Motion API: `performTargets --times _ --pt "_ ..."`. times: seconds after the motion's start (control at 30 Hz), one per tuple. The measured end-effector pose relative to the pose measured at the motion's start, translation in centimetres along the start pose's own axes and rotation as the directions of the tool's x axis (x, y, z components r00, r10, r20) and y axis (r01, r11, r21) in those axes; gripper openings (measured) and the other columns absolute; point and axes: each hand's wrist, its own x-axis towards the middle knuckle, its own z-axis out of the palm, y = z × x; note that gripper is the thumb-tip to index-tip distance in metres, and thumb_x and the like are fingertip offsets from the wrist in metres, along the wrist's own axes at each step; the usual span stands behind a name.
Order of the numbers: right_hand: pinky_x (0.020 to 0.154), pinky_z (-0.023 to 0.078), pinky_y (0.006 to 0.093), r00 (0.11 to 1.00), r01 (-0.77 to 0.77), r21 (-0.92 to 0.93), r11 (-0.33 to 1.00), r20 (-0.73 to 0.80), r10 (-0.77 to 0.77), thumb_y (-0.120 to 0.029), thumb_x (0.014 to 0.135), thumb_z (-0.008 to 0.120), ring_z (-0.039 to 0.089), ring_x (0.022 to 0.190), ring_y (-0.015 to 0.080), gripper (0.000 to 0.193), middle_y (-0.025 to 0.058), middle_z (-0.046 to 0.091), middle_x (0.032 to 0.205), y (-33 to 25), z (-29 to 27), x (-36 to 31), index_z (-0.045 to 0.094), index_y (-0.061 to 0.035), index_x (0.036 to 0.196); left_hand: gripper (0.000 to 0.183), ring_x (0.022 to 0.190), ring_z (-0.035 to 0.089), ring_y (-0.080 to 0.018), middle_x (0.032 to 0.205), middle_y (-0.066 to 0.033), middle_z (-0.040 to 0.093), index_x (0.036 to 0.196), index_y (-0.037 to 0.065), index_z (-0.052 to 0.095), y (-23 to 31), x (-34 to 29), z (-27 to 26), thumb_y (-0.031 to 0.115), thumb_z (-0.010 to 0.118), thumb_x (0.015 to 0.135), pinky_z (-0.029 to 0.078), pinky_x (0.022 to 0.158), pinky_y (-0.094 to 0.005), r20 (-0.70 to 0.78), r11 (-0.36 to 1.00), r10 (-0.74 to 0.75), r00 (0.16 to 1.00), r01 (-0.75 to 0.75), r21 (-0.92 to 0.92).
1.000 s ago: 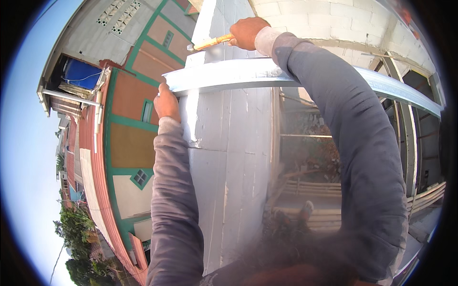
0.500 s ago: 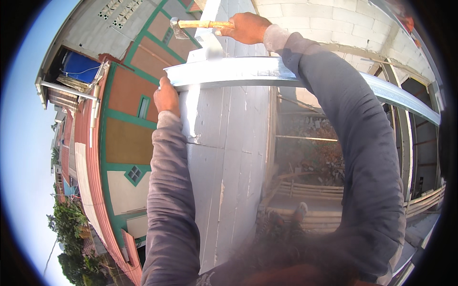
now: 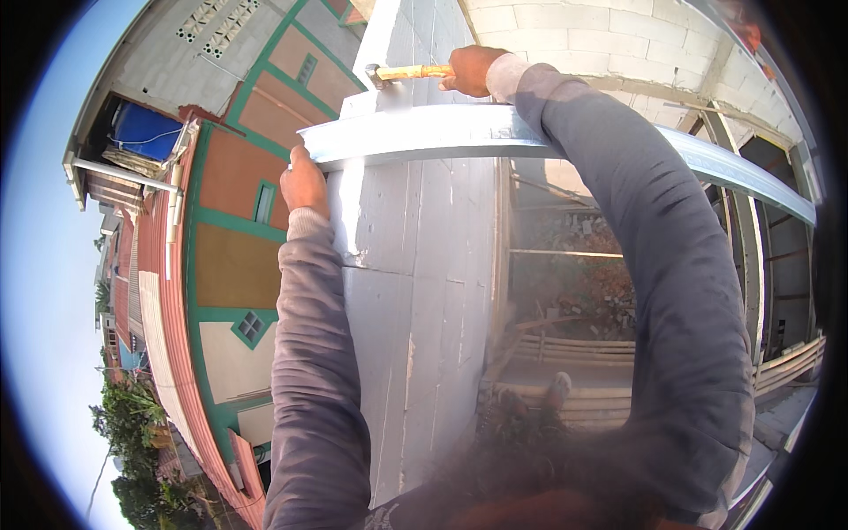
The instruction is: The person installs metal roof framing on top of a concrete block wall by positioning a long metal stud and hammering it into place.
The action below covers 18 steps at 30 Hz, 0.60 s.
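My right hand [image 3: 473, 71] grips a short-handled hammer [image 3: 415, 72] with a yellowish wooden handle. Its dark metal head flares at one side like a hatchet's. The head is at the pale block surface, just beyond a shiny metal channel [image 3: 424, 132]; I cannot tell whether it touches. Crossing the top of the wall [image 3: 415, 265], this channel runs under my right forearm toward the right. My left hand [image 3: 305, 187] is closed around its left end. Part of the channel is hidden by my right sleeve.
A drop with rubble [image 3: 605, 283] and bamboo poles [image 3: 574, 353] lies right of the wall. On the left are a green-framed building [image 3: 234, 256] and a red corrugated roof [image 3: 163, 291]. A block wall [image 3: 592, 35] stands at the far right.
The hammer head has come right and toward me, from beyond the wall's left edge to the block surface. My left hand and the channel's end have shifted slightly left.
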Motion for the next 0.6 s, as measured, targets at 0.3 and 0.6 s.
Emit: performTargets --times 0.3,0.6 --pt "0.072 0.056 0.0425 0.990 0.026 0.116 0.993 -0.142 -0.009 -0.054 0.098 0.054 0.069 0.072 0.0280 0.049 0.0124 0.070 0.081 0.6 -0.8 -2.3 0.072 -0.0088 0.108 0.045 0.066 0.046 -0.0156 0.070 -0.0033 0.052 0.074 -0.005 0.058 0.1 -0.1 0.3 0.037 0.052 0.087 0.038 0.063 -0.0350 -0.049 0.990 0.077 0.996 -0.082 -0.116" --pt "0.072 0.057 0.0432 0.998 0.011 0.125 0.992 -0.067 -0.002 -0.048 0.100 0.054 0.070 0.077 0.0276 0.044 0.0126 0.072 0.087 0.2 -2.9 -2.9 0.072 -0.0076 0.105 0.055 0.083 0.058 -0.0248 0.084 -0.0147 0.063 0.091 -0.012 0.063 1.3 -1.7 0.0 0.041 0.051 0.089 0.044 0.077 -0.0373 0.010 0.996 0.036 0.999 -0.035 -0.078"
